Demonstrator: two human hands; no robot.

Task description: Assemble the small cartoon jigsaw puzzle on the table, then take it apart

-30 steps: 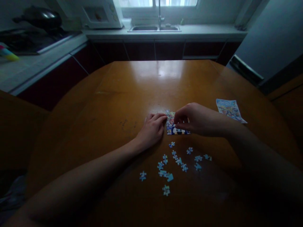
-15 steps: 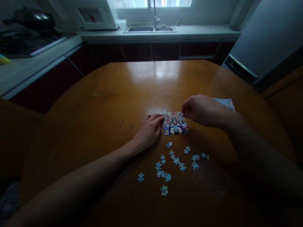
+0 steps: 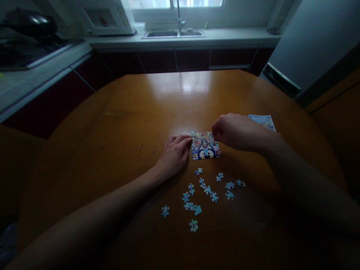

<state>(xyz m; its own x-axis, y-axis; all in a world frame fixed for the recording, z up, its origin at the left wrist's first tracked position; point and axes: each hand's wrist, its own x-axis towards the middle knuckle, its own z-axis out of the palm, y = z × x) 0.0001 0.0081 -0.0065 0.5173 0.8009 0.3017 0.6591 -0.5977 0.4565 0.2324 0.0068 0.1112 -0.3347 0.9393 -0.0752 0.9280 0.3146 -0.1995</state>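
head view: only view, dim light, looking down at a round wooden table [image 3: 157, 101].
puzzle block: assembled jigsaw patch [image 3: 205, 145] lies flat mid-table, between the two hands; blue cartoon face with pointed ears visible on its near half.
left hand vs puzzle: left hand [image 3: 173, 155] lies palm down just left of the patch, fingertips [image 3: 188, 139] touching its left edge.
left hand state: fingers loosely curled and close together, resting on the table, holding nothing.
right hand vs puzzle: right hand [image 3: 239, 131] sits at the patch's far right corner, knuckles up, partly over the corner.
right hand state: thumb and forefinger drawn together in a pinch at that corner; cannot tell if a piece is between them, too dark and small.
loose pieces: about a dozen loose pieces [image 3: 207, 190] scattered on the table nearer the person than the patch, well apart from both hands, mostly light blue.
reference sheet: printed colour sheet [image 3: 263, 121] lies flat beyond the right wrist, partly hidden by it.
writing: none legible on sheet, pieces or patch.
background: counter with sink [image 3: 173, 33] under a window, microwave [image 3: 105, 17] at left, dark pan [image 3: 26, 23] far left.
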